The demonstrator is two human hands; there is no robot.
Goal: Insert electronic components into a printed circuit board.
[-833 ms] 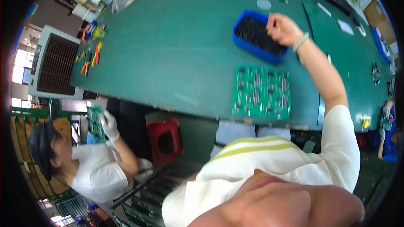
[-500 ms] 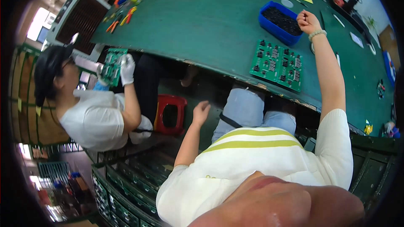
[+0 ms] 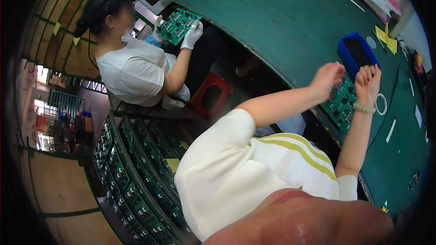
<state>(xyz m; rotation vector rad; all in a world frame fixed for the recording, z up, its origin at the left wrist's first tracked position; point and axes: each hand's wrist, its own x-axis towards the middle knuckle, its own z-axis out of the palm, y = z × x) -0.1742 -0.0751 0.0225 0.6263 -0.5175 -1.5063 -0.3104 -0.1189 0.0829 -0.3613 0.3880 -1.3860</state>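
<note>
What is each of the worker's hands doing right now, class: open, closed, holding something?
Left hand: loosely curled over the green circuit board; any hold cannot be told.
Right hand: fingers bent, by the blue tray; contents cannot be told.

— Where are your hands?

— Both over the green circuit board (image 3: pixel 341 102) at the near edge of the green worktop (image 3: pixel 290 22). My left hand (image 3: pixel 328 76) hovers loosely curled above it; my right hand (image 3: pixel 368 78), a bead bracelet (image 3: pixel 365 108) on its wrist, sits just beside the blue bin (image 3: pixel 345 56) of dark parts.

— Anyone nearby?

— 1 co-worker to my left, holding another circuit board (image 3: pixel 178 25) in white gloves.
</note>
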